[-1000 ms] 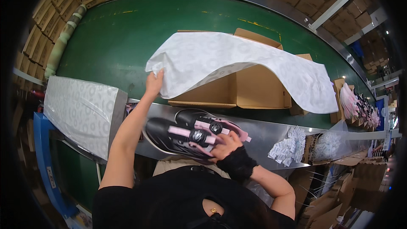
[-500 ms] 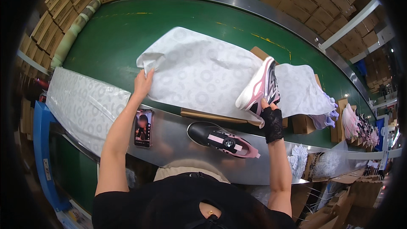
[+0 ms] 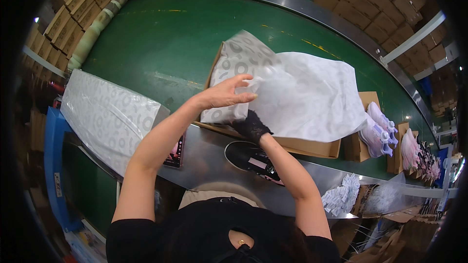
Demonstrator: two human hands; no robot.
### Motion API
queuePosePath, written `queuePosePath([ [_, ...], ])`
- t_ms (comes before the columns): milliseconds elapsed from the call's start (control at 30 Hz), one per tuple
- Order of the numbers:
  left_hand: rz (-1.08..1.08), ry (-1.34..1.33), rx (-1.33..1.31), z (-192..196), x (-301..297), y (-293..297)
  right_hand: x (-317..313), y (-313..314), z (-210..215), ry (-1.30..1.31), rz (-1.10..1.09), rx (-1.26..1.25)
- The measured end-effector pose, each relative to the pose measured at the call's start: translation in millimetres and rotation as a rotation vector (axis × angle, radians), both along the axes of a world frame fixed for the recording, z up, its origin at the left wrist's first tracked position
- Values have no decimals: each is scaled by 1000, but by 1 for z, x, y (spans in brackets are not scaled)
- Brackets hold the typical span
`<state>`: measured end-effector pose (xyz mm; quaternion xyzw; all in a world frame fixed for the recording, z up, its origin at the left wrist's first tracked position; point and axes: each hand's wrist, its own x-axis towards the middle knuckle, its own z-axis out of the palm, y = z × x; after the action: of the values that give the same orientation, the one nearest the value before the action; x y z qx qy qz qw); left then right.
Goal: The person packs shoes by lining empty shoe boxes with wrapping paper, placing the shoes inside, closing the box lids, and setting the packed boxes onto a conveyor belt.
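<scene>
White patterned tissue paper (image 3: 307, 95) lies across an open cardboard shoebox (image 3: 312, 147) on the green conveyor belt. Its left end is folded back over itself inside the box. My left hand (image 3: 230, 92) is over that fold, thumb and fingers apart. Below it my right hand (image 3: 251, 126), in a black lace fingerless glove, reaches in at the paper's near edge; the paper hides its fingers and anything in them. A black and pink sneaker (image 3: 243, 156) rests on the metal ledge in front of me, partly behind my right forearm.
To the left sits a stack of patterned tissue sheets (image 3: 107, 112), beside a phone (image 3: 176, 153) partly under my left arm. Boxes with lilac sneakers (image 3: 378, 134) and pink shoes (image 3: 409, 151) line the belt rightward. Small white packets (image 3: 341, 195) are heaped at the ledge's right.
My right hand has moved left with the pink and white sneaker, which is now out of sight. My left hand has come rightward, and the paper's left end is folded inward over the box.
</scene>
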<state>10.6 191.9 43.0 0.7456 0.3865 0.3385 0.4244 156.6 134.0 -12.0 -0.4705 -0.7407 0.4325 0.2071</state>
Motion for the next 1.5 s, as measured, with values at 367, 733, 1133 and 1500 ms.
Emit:
queuePosePath([
  [367, -229, 966, 412, -104, 14, -15, 131, -98, 23, 322, -822, -82],
  [733, -131, 38, -231, -32, 16, -123, 196, -220, -62, 117, -977, -337],
  [1133, -29, 162, -4, -16, 10, -168, 164, -162, 35, 113, -411, -512],
  [1500, 466, -409, -368, 4, -56, -220, 22, -9, 52, -77, -2, 617],
])
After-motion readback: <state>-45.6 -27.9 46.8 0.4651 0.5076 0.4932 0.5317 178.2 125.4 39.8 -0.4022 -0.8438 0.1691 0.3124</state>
